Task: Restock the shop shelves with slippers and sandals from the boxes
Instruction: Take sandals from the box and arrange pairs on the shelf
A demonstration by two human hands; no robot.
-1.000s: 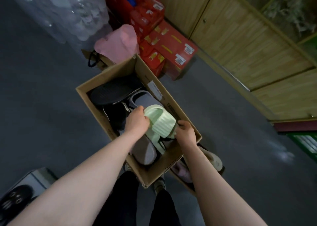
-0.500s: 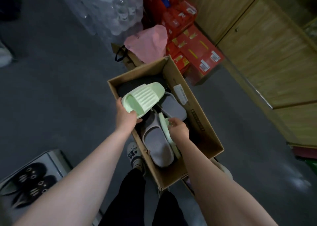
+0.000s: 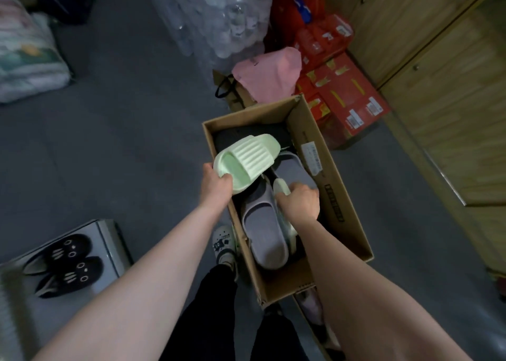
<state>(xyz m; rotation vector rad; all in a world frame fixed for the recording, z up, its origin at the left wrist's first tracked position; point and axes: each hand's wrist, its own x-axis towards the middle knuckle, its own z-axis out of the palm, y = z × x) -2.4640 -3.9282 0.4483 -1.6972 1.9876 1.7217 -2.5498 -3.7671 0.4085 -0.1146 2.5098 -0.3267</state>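
So my left hand [image 3: 216, 186] has its fingers clamped on the heel end of one mint green slipper [image 3: 247, 159], held just above the far end of the cardboard box [image 3: 336, 196], which sits a bit off centre toward 5 o'clock. My right hand [image 3: 298, 201] is down in the box, fingers curled round its matching slipper [image 3: 282, 186], which stands on edge beside a grey slipper [image 3: 265, 232]. These look like moulded foam, so I'd guess light, bendy and not fragile; the heel rim or the ribbed strap seems the easy grab. The box sits on a dull grey floor [image 3: 123, 141]. Red cartons [image 3: 347, 97] at 1 o'clock, wooden cabinets [image 3: 438, 86] at 3, black cat-face slippers [image 3: 65, 264] at 8.
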